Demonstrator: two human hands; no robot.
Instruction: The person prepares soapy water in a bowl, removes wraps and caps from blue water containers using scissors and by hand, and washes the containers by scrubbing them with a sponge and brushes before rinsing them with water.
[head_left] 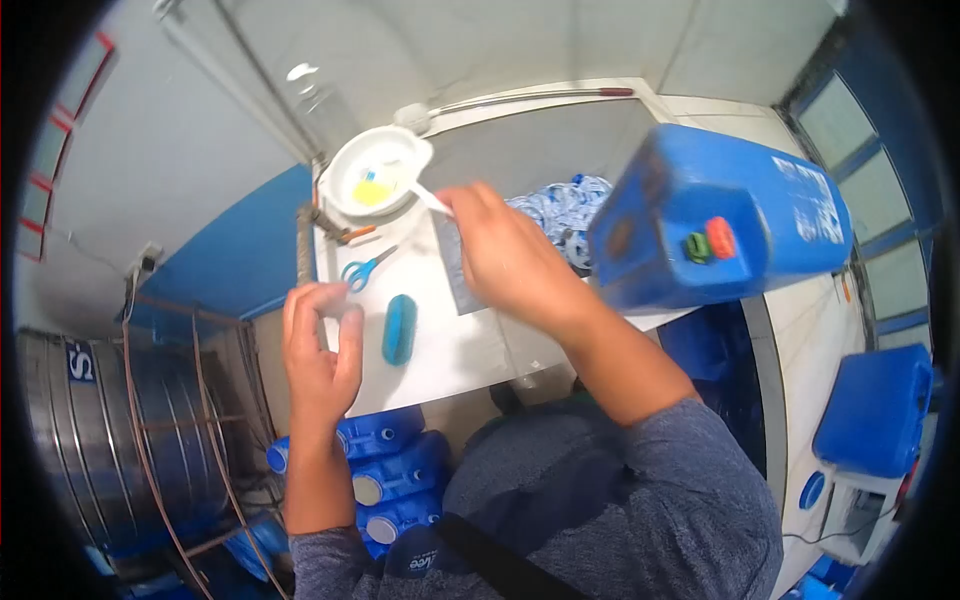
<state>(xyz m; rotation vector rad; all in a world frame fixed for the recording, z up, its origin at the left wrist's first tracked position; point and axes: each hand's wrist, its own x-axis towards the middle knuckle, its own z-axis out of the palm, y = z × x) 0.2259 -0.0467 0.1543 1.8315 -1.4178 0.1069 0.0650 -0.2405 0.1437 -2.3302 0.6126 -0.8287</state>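
Note:
My right hand (500, 250) is closed around a white handle (428, 196) that reaches to a round white bowl (340, 200). Whether the handle is part of the bowl or belongs to a tool in it, I cannot tell. Something yellow (372, 191) lies inside the bowl. My left hand (325, 345) is raised over the table's left edge, thumb and fingers apart, holding nothing. Close to it on the white tabletop (450, 365) are blue-handled scissors (368, 270) and a teal oval scrubber or brush (399, 330).
A large blue jug (720, 220) with red and green fittings stands on the table's right side. Behind my right hand is a pile of blue-and-white wrappers (560, 210). A long-handled tool (530, 100) lies along the back. Blue containers (400, 465) sit below; a metal tank (120, 440) stands left.

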